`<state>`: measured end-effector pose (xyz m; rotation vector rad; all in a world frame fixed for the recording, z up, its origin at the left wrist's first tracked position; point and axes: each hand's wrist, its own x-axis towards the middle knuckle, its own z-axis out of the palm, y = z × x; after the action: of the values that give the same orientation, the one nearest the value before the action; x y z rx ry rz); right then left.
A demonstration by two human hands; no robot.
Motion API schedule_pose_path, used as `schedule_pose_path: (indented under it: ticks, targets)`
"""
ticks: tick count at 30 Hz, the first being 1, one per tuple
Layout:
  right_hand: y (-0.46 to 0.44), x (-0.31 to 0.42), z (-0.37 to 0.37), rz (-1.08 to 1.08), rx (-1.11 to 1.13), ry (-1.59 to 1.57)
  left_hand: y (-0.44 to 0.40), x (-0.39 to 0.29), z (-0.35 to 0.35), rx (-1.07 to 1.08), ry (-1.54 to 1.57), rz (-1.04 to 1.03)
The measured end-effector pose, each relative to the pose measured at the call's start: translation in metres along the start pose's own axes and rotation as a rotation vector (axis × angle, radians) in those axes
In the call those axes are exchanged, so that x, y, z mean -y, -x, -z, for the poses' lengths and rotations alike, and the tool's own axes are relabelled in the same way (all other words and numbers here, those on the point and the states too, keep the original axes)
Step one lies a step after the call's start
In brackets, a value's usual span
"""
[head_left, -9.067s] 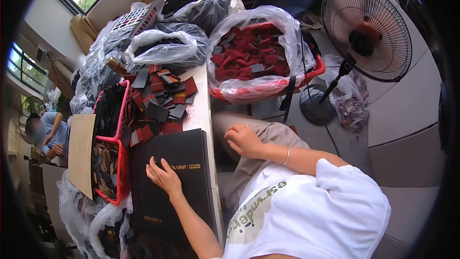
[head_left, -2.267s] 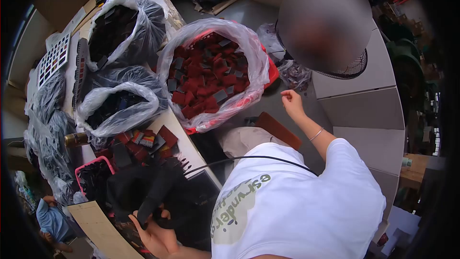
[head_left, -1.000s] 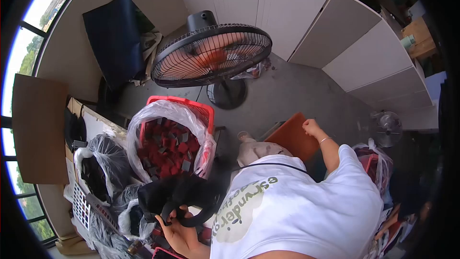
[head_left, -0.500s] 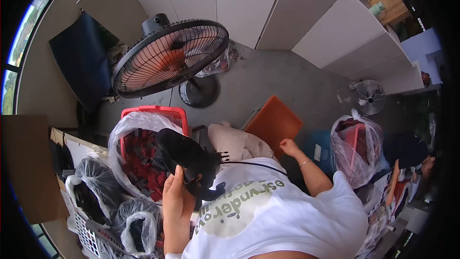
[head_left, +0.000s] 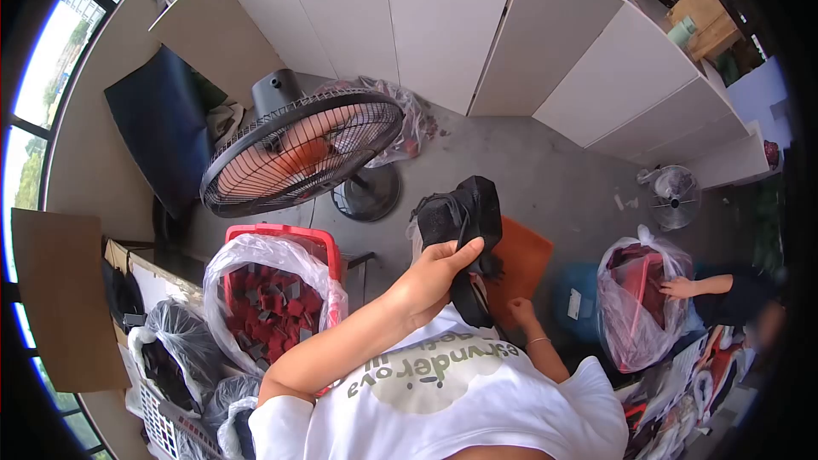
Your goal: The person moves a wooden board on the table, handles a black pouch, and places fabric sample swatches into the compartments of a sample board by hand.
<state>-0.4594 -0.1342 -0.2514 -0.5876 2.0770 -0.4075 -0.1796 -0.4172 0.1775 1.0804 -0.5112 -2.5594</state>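
Watching through the head camera from afar, I judged the picking up done: the black bundle [head_left: 448, 218] was firmly in one grip. Setting it down was not done, and I saw no sign of it being opened out, so everything beyond the hold remained.

Taking clock directions from the left hand, I had the white shirt [head_left: 443, 375] nearest, at six. The left hand [head_left: 426, 279] was closed on the bundle, thumb laid across the top; most of the bundle stood out past the fingers at one, and a darker length hung below them toward five. Whether it touched the knee behind, I could not tell.

The right hand [head_left: 522, 313] sat lower, at four, apart from the bundle, which lay at eleven from it. Its fingers looked bent, but I could not make out whether they were closed or held anything. Just beyond it was the orange board [head_left: 527, 257], partly hidden by the bundle.

Further off, the red basket [head_left: 331, 247] with its lined load stood toward nine. At three, a co-worker's hand [head_left: 679, 288] reached to a clear bag [head_left: 620, 324]. The fan [head_left: 298, 153] stood between ten and eleven, with pale panels [head_left: 447, 25] farthest, at twelve.
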Motion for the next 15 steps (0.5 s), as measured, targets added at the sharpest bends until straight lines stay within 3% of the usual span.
schedule_pose_path:
  ticks: [4, 10, 11, 13, 15]
  targets:
    - [-0.042, 0.041, 0.02, 0.119, 0.056, -0.094, -0.07, -0.024, -0.018, 0.001, 0.08, 0.057]
    - [-0.182, 0.147, 0.104, 0.066, 0.292, -0.302, -0.201, -0.101, -0.015, -0.071, 0.261, 0.053]
    - [-0.212, 0.18, 0.124, -0.041, 0.267, -0.237, -0.23, -0.119, -0.013, -0.092, 0.296, 0.019]
    - [-0.26, 0.263, 0.17, -0.043, 0.243, -0.002, -0.271, -0.137, -0.007, -0.119, 0.299, -0.073]
    - [-0.307, 0.341, 0.204, 0.247, 0.169, 0.077, -0.296, -0.165, -0.011, -0.221, 0.25, -0.171]
